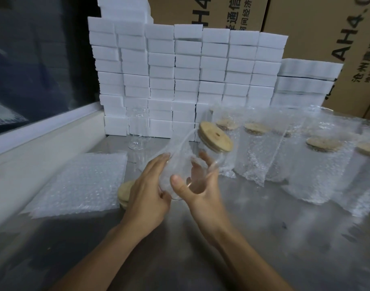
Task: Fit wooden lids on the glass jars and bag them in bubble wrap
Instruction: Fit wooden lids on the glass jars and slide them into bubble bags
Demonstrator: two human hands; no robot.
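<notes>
Glass jar point(203, 164), its bamboo lid point(215, 136) already fitted, is held tilted above the steel table point(264, 238); the right hand point(198, 190) curls round its base. The left hand point(147, 192), fingers straight, holds a bubble-wrap bag point(175, 152) against it. Several bagged jars point(255, 152) stand at right; one unlidded jar point(139, 131), spare lids point(123, 191) and flat bags point(83, 183) remain.

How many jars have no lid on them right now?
1. A bare glass jar stands at the back by the white foam blocks. The jar in hand and the bagged ones already have lids; others may be hidden.

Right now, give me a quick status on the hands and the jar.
Left hand flat against the jar, right hand gripping it. Wooden lid on, jar tilted, not bagged. Bubble bags lie left; nothing in the way.
</notes>
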